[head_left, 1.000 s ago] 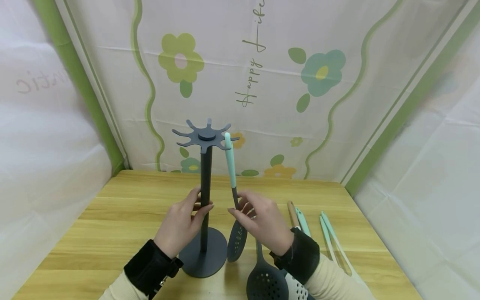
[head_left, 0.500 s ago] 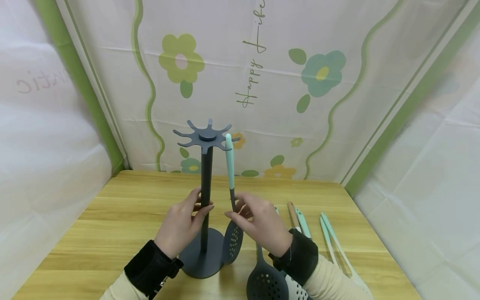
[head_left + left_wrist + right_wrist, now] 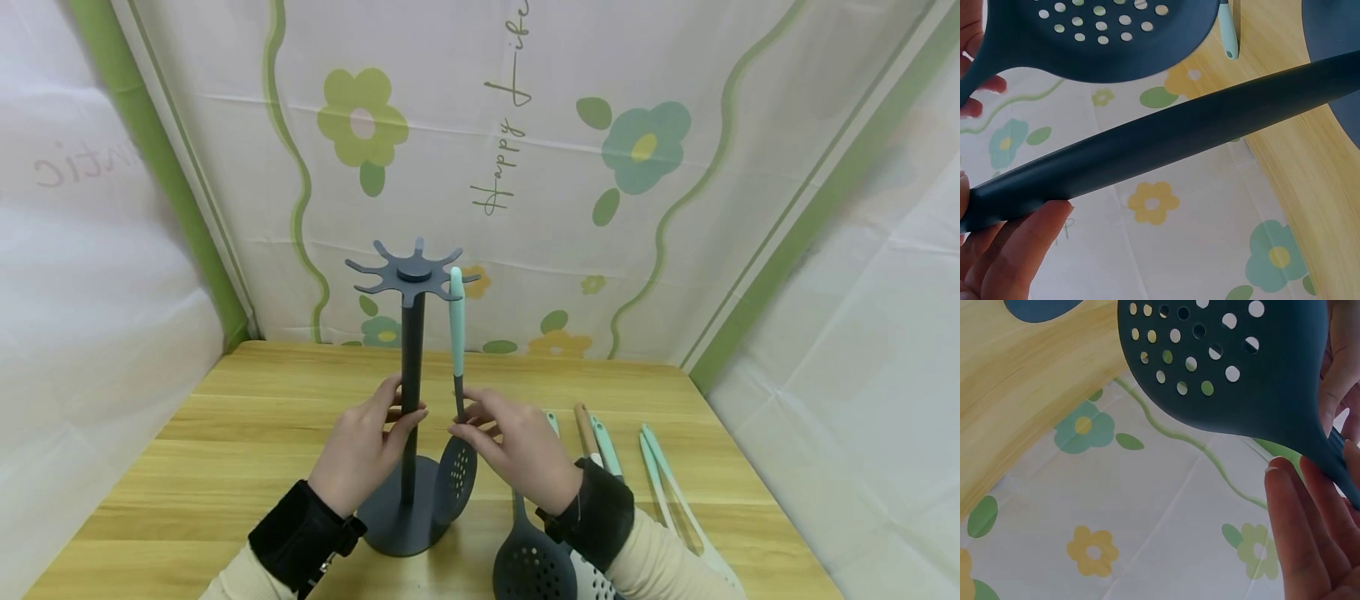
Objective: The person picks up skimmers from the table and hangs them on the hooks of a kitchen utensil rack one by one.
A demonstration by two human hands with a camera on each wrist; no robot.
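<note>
My left hand grips the black post of a utensil stand, with thumb and fingers on either side of it. Upright beside the post is a dark skimmer with a mint handle. The handle's top end is at one prong of the stand's star-shaped hanger. At the skimmer's thin neck, my right hand pinches it between thumb and fingers. The perforated head hangs low over the round base; the right wrist view shows the holed face close up.
Right of the stand lie a second dark skimmer, a utensil with a wooden-looking handle, a mint-handled one and a pair of tongs. My right forearm partly covers them. Printed fabric walls stand behind the wooden table and at its sides.
The skimmer has swung slightly left and turned, its head now overlapping the stand's base in the head view. My right hand has shifted a little left with it; my left hand stays put.
</note>
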